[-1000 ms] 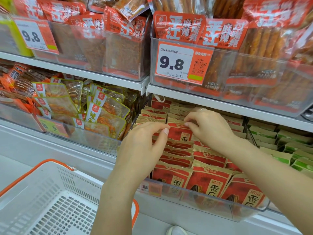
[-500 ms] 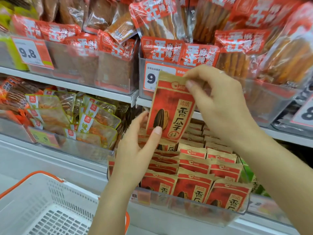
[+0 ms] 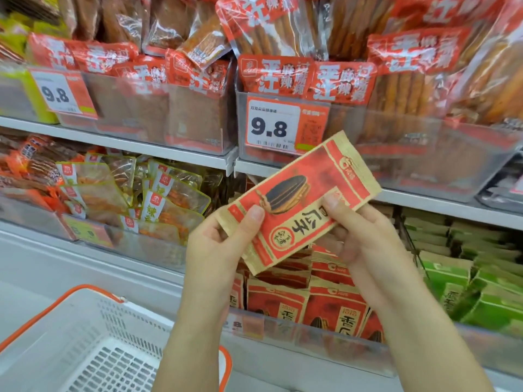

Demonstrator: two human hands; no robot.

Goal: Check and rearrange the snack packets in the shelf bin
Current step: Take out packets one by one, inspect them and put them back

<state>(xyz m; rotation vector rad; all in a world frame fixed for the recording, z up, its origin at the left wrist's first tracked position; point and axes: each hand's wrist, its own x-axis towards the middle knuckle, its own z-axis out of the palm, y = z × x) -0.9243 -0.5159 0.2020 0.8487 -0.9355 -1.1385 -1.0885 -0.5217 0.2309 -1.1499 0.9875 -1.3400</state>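
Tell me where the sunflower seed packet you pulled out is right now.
In the head view the sunflower seed packet is centre frame, tilted, held between the left hand and right hand, above the shelf bin.

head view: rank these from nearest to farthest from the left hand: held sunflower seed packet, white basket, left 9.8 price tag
1. The sunflower seed packet, gripped by the left hand itself at its lower end.
2. The white basket, below and to the left.
3. The left 9.8 price tag, far up-left on the upper shelf.

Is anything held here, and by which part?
Yes: a red-and-tan sunflower seed packet, left hand pinching its lower end, right hand its lower edge.
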